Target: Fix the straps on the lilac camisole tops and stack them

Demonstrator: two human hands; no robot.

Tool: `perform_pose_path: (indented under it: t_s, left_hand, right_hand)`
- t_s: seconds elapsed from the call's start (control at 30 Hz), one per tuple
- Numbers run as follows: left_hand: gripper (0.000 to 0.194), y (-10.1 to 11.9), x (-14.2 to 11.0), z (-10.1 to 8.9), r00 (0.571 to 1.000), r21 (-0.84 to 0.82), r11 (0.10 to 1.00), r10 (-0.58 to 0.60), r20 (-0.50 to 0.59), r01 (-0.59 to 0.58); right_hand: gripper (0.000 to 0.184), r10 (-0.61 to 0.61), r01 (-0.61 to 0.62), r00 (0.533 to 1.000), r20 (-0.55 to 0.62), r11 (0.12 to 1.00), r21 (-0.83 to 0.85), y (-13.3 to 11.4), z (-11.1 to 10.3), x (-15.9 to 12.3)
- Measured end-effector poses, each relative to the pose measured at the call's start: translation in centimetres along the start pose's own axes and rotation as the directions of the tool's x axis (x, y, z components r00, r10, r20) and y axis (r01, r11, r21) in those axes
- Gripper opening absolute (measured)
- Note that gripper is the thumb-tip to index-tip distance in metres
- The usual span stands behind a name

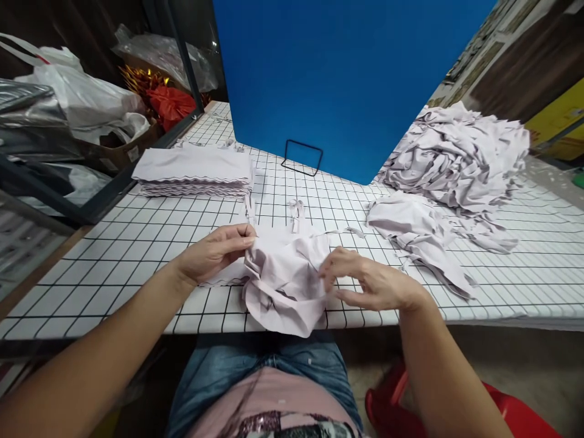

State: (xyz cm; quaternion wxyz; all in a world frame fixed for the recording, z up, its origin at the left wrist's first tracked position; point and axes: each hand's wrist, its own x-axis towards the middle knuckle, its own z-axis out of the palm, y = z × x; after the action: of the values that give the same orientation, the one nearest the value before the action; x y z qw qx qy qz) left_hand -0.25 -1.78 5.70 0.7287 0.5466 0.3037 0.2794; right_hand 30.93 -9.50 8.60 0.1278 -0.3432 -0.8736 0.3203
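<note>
A pale lilac strappy top lies crumpled at the front edge of the table, its lower part hanging slightly over. Two thin straps stretch away from it across the cloth. My left hand pinches the top's upper left edge between thumb and fingers. At the right side, my right hand has bent fingers against or very near the fabric, with the thumb held apart; its fingertips are a little blurred. Another flat piece of the same fabric shows partly under the top, beside my left hand.
A neat stack of folded lilac garments sits at the back left. To the right are a loose garment and a large heap. A blue panel stands at the back, near a black wire frame. Bags fill the left shelf.
</note>
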Motion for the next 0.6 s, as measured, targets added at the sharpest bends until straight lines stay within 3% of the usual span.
perform_pose_path:
  t_s: [0.1, 0.13, 0.27, 0.33, 0.4, 0.5, 0.57, 0.6]
  left_hand:
    - [0.016, 1.5, 0.6, 1.9, 0.991, -0.025, 0.998, 0.069, 0.117, -0.066]
    - [0.016, 2.1, 0.8, 2.6, 0.985, -0.036, 0.996, 0.091, 0.149, -0.087]
    - [0.016, 4.2, 0.9, 4.2, 0.971, -0.055, 0.988, 0.153, 0.182, -0.145]
    - [0.019, 4.9, 0.4, 4.0, 0.971, -0.014, 0.991, 0.130, 0.199, -0.130]
    - [0.025, 5.2, -0.3, 3.1, 0.973, 0.053, 0.995, 0.069, 0.221, -0.082]
    - [0.027, 5.4, -1.7, 1.6, 0.978, 0.176, 0.984, -0.019, 0.209, -0.019]
    - [0.028, 5.6, -2.6, 0.8, 0.980, 0.250, 0.968, -0.061, 0.188, 0.012]
    - [0.030, 5.7, -3.0, 0.6, 0.981, 0.275, 0.961, -0.078, 0.175, 0.027]
  right_hand:
    - [0.042, -0.022, 0.029, 0.971, -0.237, 0.999, 0.025, -0.7, -0.5, 2.7]
    - [0.048, -0.031, 0.040, 0.963, -0.268, 0.999, 0.031, -0.8, -0.6, 3.6]
    - [0.030, -0.125, 0.157, 0.981, -0.146, 0.960, 0.233, -1.1, -1.6, 6.3]
    - [0.027, -0.143, 0.216, 0.968, -0.208, 0.894, 0.392, -1.3, -2.6, 6.3]
    - [0.028, -0.099, 0.279, 0.925, -0.366, 0.831, 0.482, -1.7, -3.7, 5.6]
    - [0.038, 0.046, 0.312, 0.809, -0.586, 0.812, 0.494, -2.1, -5.2, 3.9]
    - [0.048, 0.117, 0.297, 0.736, -0.667, 0.829, 0.473, -2.2, -5.7, 3.0]
    - [0.053, 0.128, 0.293, 0.721, -0.681, 0.835, 0.466, -2.1, -5.8, 2.7]
